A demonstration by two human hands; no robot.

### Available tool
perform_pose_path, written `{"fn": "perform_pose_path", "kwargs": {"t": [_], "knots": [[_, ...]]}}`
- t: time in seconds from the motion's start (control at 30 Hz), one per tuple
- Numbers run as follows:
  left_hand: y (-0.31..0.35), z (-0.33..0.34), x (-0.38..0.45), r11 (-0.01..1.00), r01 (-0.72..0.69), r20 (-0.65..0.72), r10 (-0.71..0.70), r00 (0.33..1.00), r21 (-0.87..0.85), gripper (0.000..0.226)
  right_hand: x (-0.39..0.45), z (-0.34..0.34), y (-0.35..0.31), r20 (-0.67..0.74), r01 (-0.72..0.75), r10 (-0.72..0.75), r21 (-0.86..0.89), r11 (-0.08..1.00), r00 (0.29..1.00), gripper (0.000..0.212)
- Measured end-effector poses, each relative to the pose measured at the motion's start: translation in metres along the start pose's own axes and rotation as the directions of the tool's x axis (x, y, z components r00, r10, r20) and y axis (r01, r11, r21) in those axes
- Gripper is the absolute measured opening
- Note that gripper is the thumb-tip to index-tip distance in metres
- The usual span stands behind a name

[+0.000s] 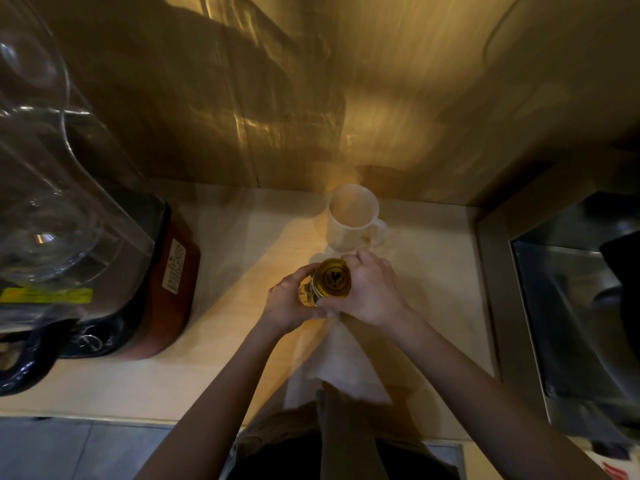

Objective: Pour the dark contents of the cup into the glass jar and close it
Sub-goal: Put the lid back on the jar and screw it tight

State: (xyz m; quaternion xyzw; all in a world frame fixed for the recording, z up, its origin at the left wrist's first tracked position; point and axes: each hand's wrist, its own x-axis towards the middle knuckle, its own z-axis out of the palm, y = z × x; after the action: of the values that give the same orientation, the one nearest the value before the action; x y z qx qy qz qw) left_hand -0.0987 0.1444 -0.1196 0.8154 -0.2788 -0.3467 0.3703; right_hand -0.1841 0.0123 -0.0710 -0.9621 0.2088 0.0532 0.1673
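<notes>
The glass jar [307, 295] is held just above the counter in the middle of the view, with a gold lid [334, 278] on top of it. My left hand [287, 304] wraps around the jar's left side. My right hand [372, 289] grips the lid from the right, fingers curled over its far edge. Behind my hands a white translucent cup [351, 218] with a handle stands upright near the wall; its inside looks pale, with no dark contents visible.
A white cloth [346, 362] lies on the wooden counter [242, 237] beneath my forearms. A blender with a clear hood and red-brown base [166, 292] fills the left side. A steel sink [571, 306] is sunk into the right. A wood-panelled wall [381, 98] closes the back.
</notes>
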Motion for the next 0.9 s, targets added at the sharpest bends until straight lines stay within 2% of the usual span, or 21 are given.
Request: {"fn": "perform_pose_path", "kwargs": {"t": [0.13, 0.27, 0.33, 0.37, 0.43, 0.5, 0.6, 0.67, 0.77, 0.83, 0.9], "knots": [[0.0, 0.0, 0.0, 1.0, -0.006, 0.006, 0.006, 1.0, 0.007, 0.092, -0.009, -0.001, -0.001, -0.024, -0.063, 0.061, -0.118, 0.991, 0.998, 0.077], [-0.001, 0.001, 0.0, 1.0, -0.005, -0.009, 0.005, 1.0, -0.018, 0.093, -0.019, -0.015, 0.009, -0.115, -0.085, 0.068, -0.156, 0.984, 0.991, 0.056], [-0.002, 0.001, 0.0, 1.0, -0.011, -0.009, 0.011, 1.0, -0.02, 0.091, -0.017, -0.019, 0.013, -0.111, 0.016, -0.025, -0.082, 0.997, 0.993, 0.044], [-0.002, 0.001, 0.0, 1.0, -0.012, -0.008, 0.012, 1.0, -0.017, 0.091, -0.014, -0.02, 0.015, -0.054, 0.101, -0.102, -0.025, 0.995, 0.993, 0.05], [-0.002, 0.001, 0.001, 1.0, -0.011, -0.007, 0.011, 1.0, -0.005, 0.091, -0.008, -0.021, 0.014, 0.112, 0.225, -0.234, 0.092, 0.97, 0.966, 0.083], [-0.002, 0.0, 0.001, 1.0, -0.014, -0.01, 0.014, 1.0, -0.003, 0.09, -0.003, -0.019, 0.011, 0.178, 0.264, -0.276, 0.088, 0.96, 0.945, 0.087], [0.0, 0.0, 0.0, 1.0, -0.015, -0.005, 0.015, 1.0, -0.002, 0.091, 0.005, -0.014, 0.011, 0.095, 0.248, -0.237, -0.117, 0.962, 0.967, 0.081], [0.0, -0.001, 0.001, 1.0, -0.014, 0.006, 0.014, 1.0, -0.005, 0.094, 0.01, -0.013, 0.013, 0.13, 0.243, -0.224, -0.153, 0.958, 0.966, 0.088], [0.001, -0.002, 0.0, 1.0, -0.004, 0.016, 0.004, 1.0, -0.016, 0.095, 0.009, -0.006, 0.018, 0.18, 0.332, -0.316, -0.06, 0.941, 0.931, 0.088], [0.002, -0.002, 0.0, 1.0, -0.009, 0.009, 0.009, 1.0, -0.012, 0.098, 0.006, -0.003, 0.02, 0.136, 0.315, -0.317, 0.04, 0.948, 0.939, 0.088], [0.002, -0.002, 0.0, 1.0, -0.022, -0.009, 0.022, 1.0, -0.019, 0.101, 0.003, 0.0, 0.02, 0.073, 0.295, -0.299, 0.064, 0.953, 0.951, 0.087]]}}
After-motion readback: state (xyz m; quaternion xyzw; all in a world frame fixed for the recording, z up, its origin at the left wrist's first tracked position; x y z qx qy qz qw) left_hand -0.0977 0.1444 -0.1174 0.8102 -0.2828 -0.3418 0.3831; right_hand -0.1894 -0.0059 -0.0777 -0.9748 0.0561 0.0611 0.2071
